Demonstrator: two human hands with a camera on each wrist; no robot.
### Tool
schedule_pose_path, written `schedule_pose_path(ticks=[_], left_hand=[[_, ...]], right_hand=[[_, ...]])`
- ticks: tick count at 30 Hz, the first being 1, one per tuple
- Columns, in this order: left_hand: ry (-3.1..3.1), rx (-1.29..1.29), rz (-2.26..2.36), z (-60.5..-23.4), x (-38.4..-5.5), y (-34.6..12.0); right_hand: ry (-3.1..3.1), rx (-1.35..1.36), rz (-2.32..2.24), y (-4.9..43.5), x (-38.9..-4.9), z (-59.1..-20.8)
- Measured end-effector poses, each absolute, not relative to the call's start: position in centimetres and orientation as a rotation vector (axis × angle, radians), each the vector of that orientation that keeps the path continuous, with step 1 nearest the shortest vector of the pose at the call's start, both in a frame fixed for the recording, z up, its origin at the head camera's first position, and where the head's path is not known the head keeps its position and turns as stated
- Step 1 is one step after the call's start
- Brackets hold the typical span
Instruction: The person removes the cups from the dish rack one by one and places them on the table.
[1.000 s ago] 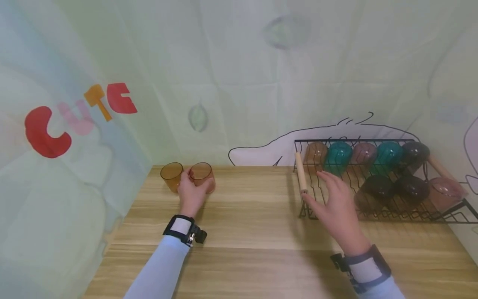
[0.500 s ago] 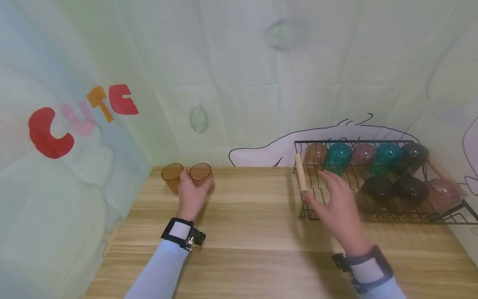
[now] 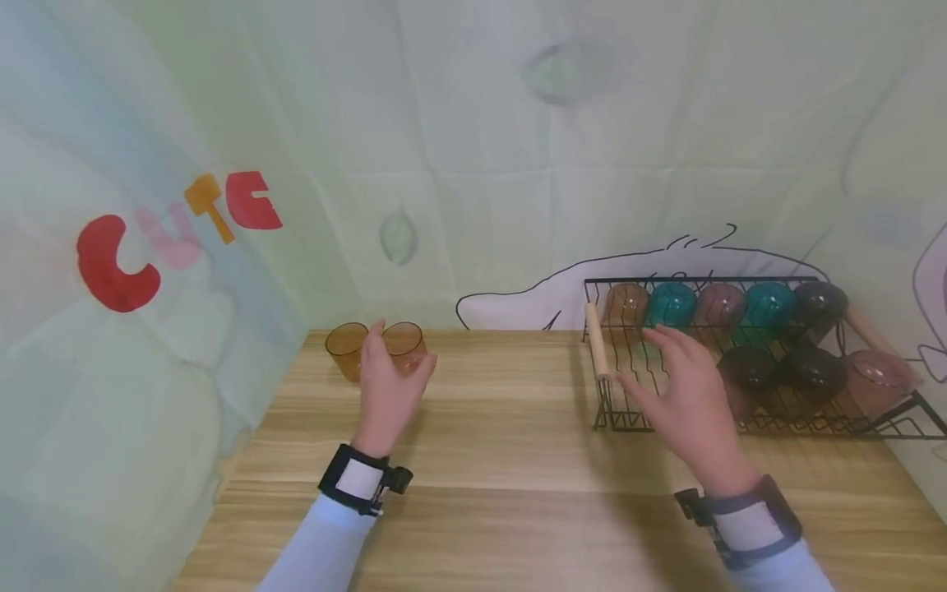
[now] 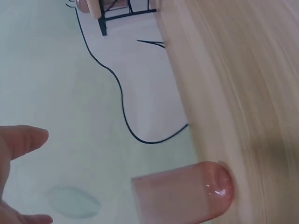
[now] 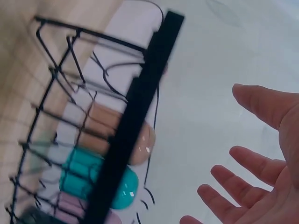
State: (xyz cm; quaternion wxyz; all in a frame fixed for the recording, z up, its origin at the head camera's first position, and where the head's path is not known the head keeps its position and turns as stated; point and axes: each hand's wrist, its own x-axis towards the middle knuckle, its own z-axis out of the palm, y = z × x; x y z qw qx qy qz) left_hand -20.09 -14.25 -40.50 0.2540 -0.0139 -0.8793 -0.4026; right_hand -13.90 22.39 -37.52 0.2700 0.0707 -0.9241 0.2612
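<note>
Two clear tumblers stand upright side by side at the table's back left: an amber tumbler (image 3: pixel 344 352) and a pinkish one (image 3: pixel 411 344). My left hand (image 3: pixel 390 390) is raised just in front of them, thumb and fingers spread. In the left wrist view the pinkish tumbler (image 4: pixel 182 193) shows apart from the visible fingertips. Over the front left part of a black wire rack (image 3: pixel 629 428), my right hand (image 3: pixel 691 407) hovers with its fingers spread and holds nothing. Upside-down tumblers fill much of the rack, among them a brown one (image 3: pixel 625 306) and a teal one (image 3: pixel 672 302).
The rack has wooden side handles (image 3: pixel 596 341). Dark tumblers (image 3: pixel 814 374) and a pink tumbler (image 3: pixel 880 378) lie in its front row. A printed cloth (image 3: pixel 473 164) hangs behind the wooden table (image 3: pixel 503 444).
My left hand has let go of the pinkish tumbler and lifted, fingers opening. The right hand has shifted slightly right. The tumblers stay standing; the view has turned a little.
</note>
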Motion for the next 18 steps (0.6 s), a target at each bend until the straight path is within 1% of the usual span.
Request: schedule_pose_path(ticks=[7, 13, 18], left_hand=[[-2.381, -0.306, -1.023, -39.9, -18.2, -12.2], [-2.495, -0.401, -0.897, -40.0, -16.3, -10.3], [-2.570, -0.539, -0.772, -40.3, -15.1, -9.0]], right_hand=[[-2.545, 0.147, 0.658, 24.4, -13.5, -36.2], [-2.558, 0.133, 0.571, 26.6, -13.4, -36.1], [-2.614, 0.109, 0.497, 28.7, -13.4, -35.6]])
